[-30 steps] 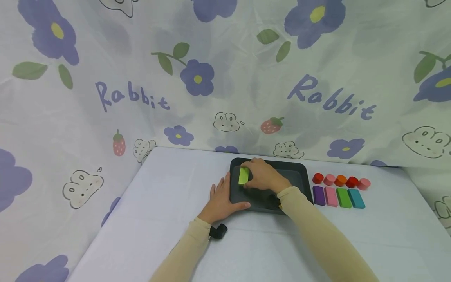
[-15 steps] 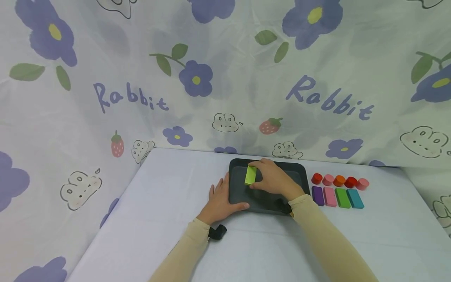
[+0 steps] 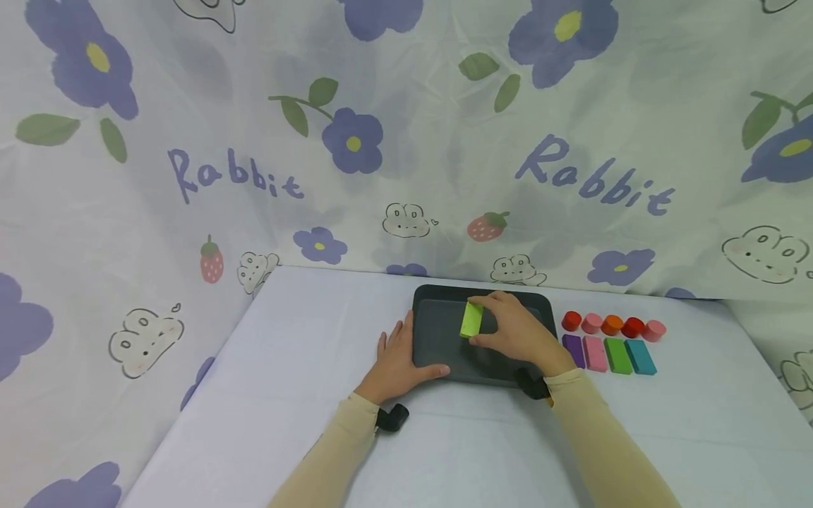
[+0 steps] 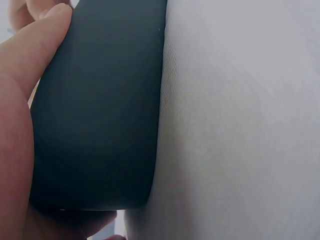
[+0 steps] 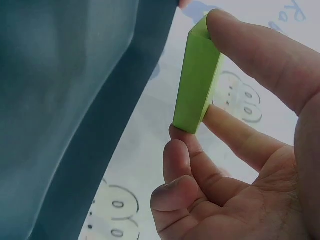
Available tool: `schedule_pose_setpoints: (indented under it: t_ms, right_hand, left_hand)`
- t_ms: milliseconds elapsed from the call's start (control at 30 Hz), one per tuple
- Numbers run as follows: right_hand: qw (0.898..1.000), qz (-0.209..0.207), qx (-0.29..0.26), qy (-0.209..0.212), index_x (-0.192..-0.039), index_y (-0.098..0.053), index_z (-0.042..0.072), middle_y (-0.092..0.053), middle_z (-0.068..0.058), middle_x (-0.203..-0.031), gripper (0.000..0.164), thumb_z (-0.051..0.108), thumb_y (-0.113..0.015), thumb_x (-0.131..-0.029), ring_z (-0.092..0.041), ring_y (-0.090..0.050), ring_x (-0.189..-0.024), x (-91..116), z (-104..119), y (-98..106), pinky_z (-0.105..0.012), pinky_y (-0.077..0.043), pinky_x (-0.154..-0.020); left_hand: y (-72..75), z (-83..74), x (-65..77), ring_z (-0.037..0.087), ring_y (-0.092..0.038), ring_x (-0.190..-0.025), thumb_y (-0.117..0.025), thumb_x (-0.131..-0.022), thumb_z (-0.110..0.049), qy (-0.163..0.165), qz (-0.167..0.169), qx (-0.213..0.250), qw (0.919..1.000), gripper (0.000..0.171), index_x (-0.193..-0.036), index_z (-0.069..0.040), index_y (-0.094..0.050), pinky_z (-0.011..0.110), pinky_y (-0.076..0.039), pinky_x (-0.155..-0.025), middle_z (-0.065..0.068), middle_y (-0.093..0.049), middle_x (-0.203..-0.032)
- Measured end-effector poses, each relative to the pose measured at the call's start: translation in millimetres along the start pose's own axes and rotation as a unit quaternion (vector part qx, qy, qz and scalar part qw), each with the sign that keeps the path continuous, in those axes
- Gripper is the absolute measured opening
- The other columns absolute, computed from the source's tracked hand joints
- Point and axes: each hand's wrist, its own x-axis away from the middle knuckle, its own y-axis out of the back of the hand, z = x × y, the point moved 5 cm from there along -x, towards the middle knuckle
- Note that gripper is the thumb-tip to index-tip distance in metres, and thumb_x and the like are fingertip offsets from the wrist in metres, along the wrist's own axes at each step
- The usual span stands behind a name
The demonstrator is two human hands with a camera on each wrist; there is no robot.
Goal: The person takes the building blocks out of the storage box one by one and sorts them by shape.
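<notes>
My right hand (image 3: 517,335) pinches a light-green rectangular block (image 3: 471,319) over the dark baking tray (image 3: 438,353). The right wrist view shows the green block (image 5: 192,82) with the thumb on one end and fingertips at the other, beside the tray wall (image 5: 100,135). At the tray's near left corner rests my left hand (image 3: 396,367), its fingers straight along the left side and its thumb along the front rim. In the left wrist view, that thumb (image 4: 40,45) lies against the tray's outer wall (image 4: 100,100).
Right of the tray, a row of short cylinders, red (image 3: 571,321), pink and orange, lies on the white table (image 3: 305,331). Nearer stand purple (image 3: 573,351), pink (image 3: 595,353), green (image 3: 617,355) and teal (image 3: 640,357) blocks. A printed cloth (image 3: 406,141) hangs behind.
My right hand has moved rightward across the tray with the light-green block, from near its left side to about the middle. My left hand stays at the tray's corner.
</notes>
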Motion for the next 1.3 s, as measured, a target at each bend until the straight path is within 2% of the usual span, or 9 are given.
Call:
schedule_pose_setpoints:
  t_ms: [233, 467, 700, 867, 1067, 1300]
  right_hand:
    - [1.0, -0.024, -0.002, -0.016, -0.133, -0.05, 0.013, -0.051, -0.01, -0.122, 0.068, 0.034, -0.076, -0.075, -0.028, -0.046, -0.11, 16, -12, 10, -0.05, -0.045, -0.089]
    - [0.998, -0.044, -0.019, -0.029, -0.133, -0.049, 0.012, -0.049, -0.01, -0.125, 0.068, 0.035, -0.076, -0.075, -0.028, -0.05, -0.104, 34, -29, 17, -0.046, -0.049, -0.081]
    - [0.997, -0.051, -0.031, -0.049, -0.133, -0.047, 0.013, -0.047, -0.012, -0.126, 0.068, 0.035, -0.076, -0.076, -0.033, -0.05, -0.106, 52, -47, 20, -0.047, -0.05, -0.079]
    - [0.996, -0.064, -0.022, -0.058, -0.133, -0.047, 0.012, -0.048, -0.013, -0.123, 0.068, 0.035, -0.076, -0.076, -0.033, -0.049, -0.102, 64, -59, 26, -0.045, -0.051, -0.074]
    - [0.995, -0.072, -0.034, -0.065, -0.135, -0.046, 0.009, -0.047, -0.017, -0.125, 0.07, 0.032, -0.076, -0.077, -0.036, -0.051, -0.102, 77, -71, 33, -0.047, -0.052, -0.075]
    - [0.995, -0.08, -0.027, -0.056, -0.135, -0.045, 0.007, -0.046, -0.018, -0.124, 0.068, 0.032, -0.074, -0.079, -0.034, -0.049, -0.102, 91, -79, 43, -0.051, -0.049, -0.078]
  left_hand:
    - [-1.2, 1.1, -0.5, 0.025, -0.009, -0.141, -0.054, -0.064, -0.082, 0.002, -0.002, 0.0, 1.0, 0.125, -0.149, -0.012, 0.005, 0.051, 0.001, -0.11, 0.005, -0.013, -0.154]
    - [-0.5, 3.1, -1.2, 0.024, -0.01, -0.141, -0.05, -0.061, -0.085, 0.0, -0.006, 0.0, 1.0, 0.128, -0.149, -0.012, 0.005, 0.05, 0.001, -0.11, 0.004, -0.011, -0.155]
    - [-1.3, 2.7, 0.0, 0.024, -0.01, -0.141, -0.051, -0.062, -0.085, 0.001, -0.003, -0.003, 1.0, 0.127, -0.149, -0.013, 0.006, 0.049, 0.001, -0.11, 0.003, -0.01, -0.155]
    - [-1.4, 2.1, 0.9, 0.023, -0.009, -0.141, -0.052, -0.062, -0.084, 0.002, -0.001, 0.0, 1.0, 0.127, -0.149, -0.013, 0.006, 0.049, 0.002, -0.111, 0.003, -0.01, -0.155]
    - [-2.4, 2.5, 0.7, 0.023, -0.008, -0.141, -0.051, -0.062, -0.085, 0.001, 0.001, -0.001, 1.0, 0.127, -0.149, -0.014, 0.007, 0.049, 0.003, -0.11, 0.003, -0.01, -0.155]
    - [-2.5, 2.8, -0.4, 0.023, -0.008, -0.141, -0.051, -0.062, -0.084, -0.002, -0.001, 0.001, 1.0, 0.126, -0.149, -0.014, 0.007, 0.049, 0.002, -0.11, 0.002, -0.009, -0.155]
